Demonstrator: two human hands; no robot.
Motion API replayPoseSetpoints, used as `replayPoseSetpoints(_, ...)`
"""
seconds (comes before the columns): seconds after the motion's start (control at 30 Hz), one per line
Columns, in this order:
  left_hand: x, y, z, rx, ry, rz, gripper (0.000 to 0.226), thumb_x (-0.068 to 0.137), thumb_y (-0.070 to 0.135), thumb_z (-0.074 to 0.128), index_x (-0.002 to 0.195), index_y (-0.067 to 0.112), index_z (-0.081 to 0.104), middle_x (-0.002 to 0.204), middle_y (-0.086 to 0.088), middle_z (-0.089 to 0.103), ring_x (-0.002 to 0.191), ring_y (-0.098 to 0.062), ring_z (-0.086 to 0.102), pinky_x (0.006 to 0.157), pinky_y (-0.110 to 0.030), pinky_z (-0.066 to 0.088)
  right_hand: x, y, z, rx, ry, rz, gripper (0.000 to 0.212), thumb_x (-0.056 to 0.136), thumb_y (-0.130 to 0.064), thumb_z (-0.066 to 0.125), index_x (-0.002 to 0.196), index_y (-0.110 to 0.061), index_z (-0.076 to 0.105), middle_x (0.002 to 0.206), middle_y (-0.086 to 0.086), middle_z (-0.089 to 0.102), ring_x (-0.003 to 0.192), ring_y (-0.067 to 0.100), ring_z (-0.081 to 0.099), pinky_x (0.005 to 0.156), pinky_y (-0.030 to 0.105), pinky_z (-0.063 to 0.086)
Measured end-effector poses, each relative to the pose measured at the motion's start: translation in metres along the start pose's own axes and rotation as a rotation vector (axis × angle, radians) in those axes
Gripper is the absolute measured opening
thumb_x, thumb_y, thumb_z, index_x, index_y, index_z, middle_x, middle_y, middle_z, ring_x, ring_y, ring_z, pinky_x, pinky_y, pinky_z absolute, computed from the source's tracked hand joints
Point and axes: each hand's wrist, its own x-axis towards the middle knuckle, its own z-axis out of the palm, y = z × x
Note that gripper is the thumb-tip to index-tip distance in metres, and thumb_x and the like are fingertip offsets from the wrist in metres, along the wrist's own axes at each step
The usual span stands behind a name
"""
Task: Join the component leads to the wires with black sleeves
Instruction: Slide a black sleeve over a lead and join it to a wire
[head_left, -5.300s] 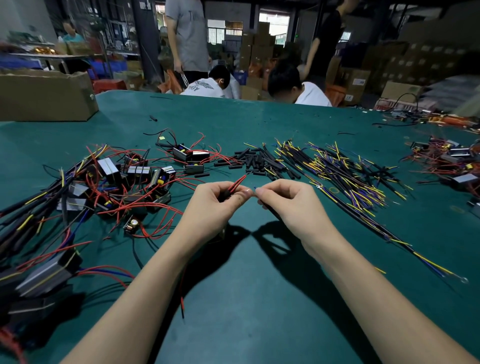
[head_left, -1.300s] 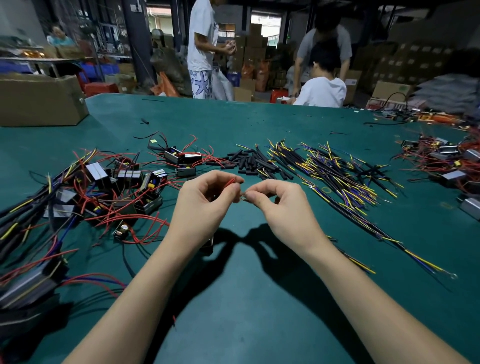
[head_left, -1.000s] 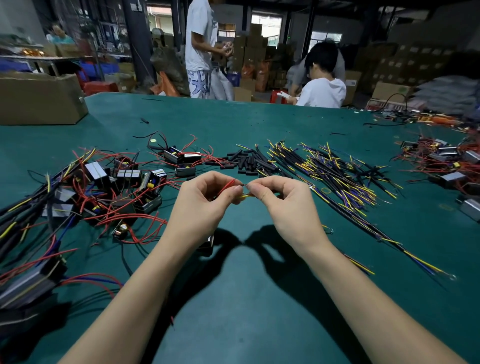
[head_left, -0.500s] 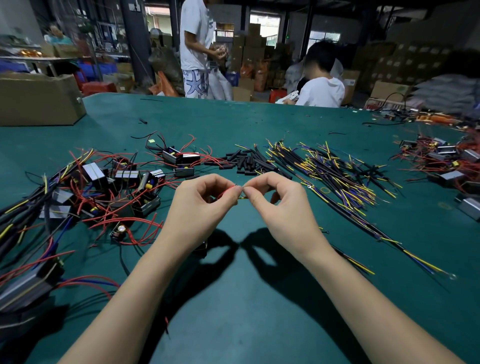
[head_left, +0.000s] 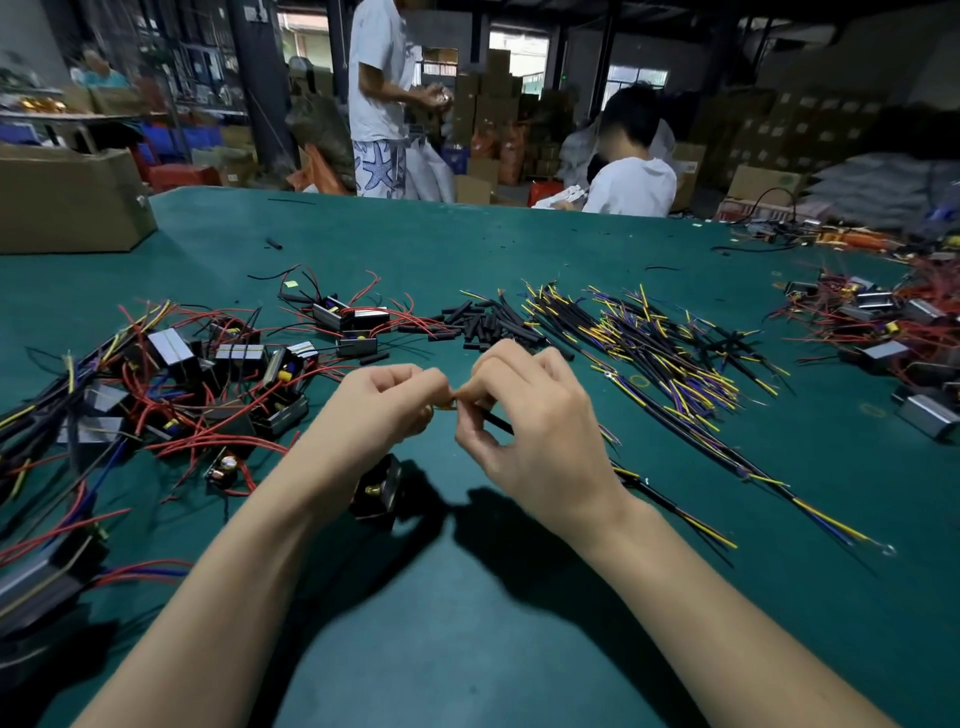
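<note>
My left hand (head_left: 382, 410) and my right hand (head_left: 524, 415) meet fingertip to fingertip above the green table (head_left: 467, 623). The left pinches a component lead, mostly hidden in its fingers. The right pinches a black-sleeved wire (head_left: 670, 506) that runs back under its palm toward the right. A small yellow-orange joint (head_left: 450, 407) shows between the fingertips. A small black component (head_left: 376, 486) hangs below my left wrist. A pile of black sleeves (head_left: 488, 325) lies beyond my hands.
Components with red leads (head_left: 208, 384) are heaped at the left. Black, yellow and blue wires (head_left: 660, 348) fan out at the right; more components (head_left: 883, 322) sit far right. A cardboard box (head_left: 67, 197) stands at the back left. People work beyond the far edge.
My hands stayed joined at the fingertips. The right hand's fingers have curled higher over the joint, and the red lead seen earlier is now hidden in my left fingers.
</note>
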Motion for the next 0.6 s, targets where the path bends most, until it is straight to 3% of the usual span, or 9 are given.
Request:
replayPoseSetpoints(0.1,0.0,-0.005,0.006,0.083,0.028,0.182,0.013,0.081,0.014,0.069,0.07,0.013,0.061,0.066,-0.006,0.052,0.064,-0.014,0.041,0.062,-0.028,0.032,-0.003,0.006,-0.001,0.266,-0.043,0.274,0.009,0.079,-0.005,0.064,0.072,-0.009,0.059,0.074,-0.001,0.058,0.068,0.017,0.055,0.068,0.032,0.043)
replayPoseSetpoints(0.2,0.0,-0.01,0.009,0.25,0.038,0.321,0.009,0.085,0.008,0.067,0.078,0.013,0.064,0.062,-0.014,0.054,0.059,-0.014,0.042,0.058,-0.027,0.034,-0.005,0.01,-0.001,0.445,-0.06,0.487,0.01,0.08,-0.004,0.066,0.072,-0.011,0.064,0.073,-0.002,0.063,0.066,0.007,0.056,0.064,0.018,0.043)
replayPoseSetpoints(0.3,0.001,-0.014,0.006,0.325,0.062,0.363,0.008,0.083,0.008,0.069,0.078,0.013,0.068,0.061,-0.006,0.06,0.056,-0.009,0.046,0.056,-0.019,0.038,-0.005,0.011,0.0,0.522,-0.099,0.575,0.011,0.081,-0.005,0.067,0.073,-0.013,0.066,0.07,-0.003,0.065,0.063,0.003,0.055,0.061,0.01,0.038)
replayPoseSetpoints(0.47,0.002,-0.018,0.007,0.431,0.059,0.354,0.008,0.086,0.009,0.065,0.08,0.011,0.069,0.055,0.012,0.054,0.05,-0.001,0.046,0.052,-0.009,0.033,-0.005,0.013,-0.003,0.299,-0.172,0.37,0.009,0.083,-0.008,0.065,0.074,-0.01,0.063,0.074,-0.004,0.06,0.07,0.014,0.056,0.071,0.028,0.043)
replayPoseSetpoints(0.53,0.002,-0.019,0.006,0.433,0.035,0.336,0.008,0.089,0.01,0.063,0.083,0.01,0.069,0.062,0.008,0.061,0.056,-0.005,0.051,0.058,-0.017,0.041,-0.005,0.012,-0.004,0.081,-0.198,0.195,0.008,0.083,-0.009,0.061,0.075,-0.01,0.059,0.075,-0.003,0.056,0.066,0.021,0.054,0.069,0.032,0.038)
replayPoseSetpoints(0.6,0.002,-0.018,0.007,0.424,0.007,0.305,0.01,0.09,0.013,0.061,0.087,0.008,0.069,0.074,-0.004,0.068,0.069,-0.019,0.059,0.07,-0.029,0.047,-0.003,0.013,-0.004,-0.098,-0.173,0.008,0.01,0.081,-0.005,0.057,0.072,-0.009,0.057,0.074,0.002,0.056,0.059,0.026,0.049,0.064,0.035,0.038)
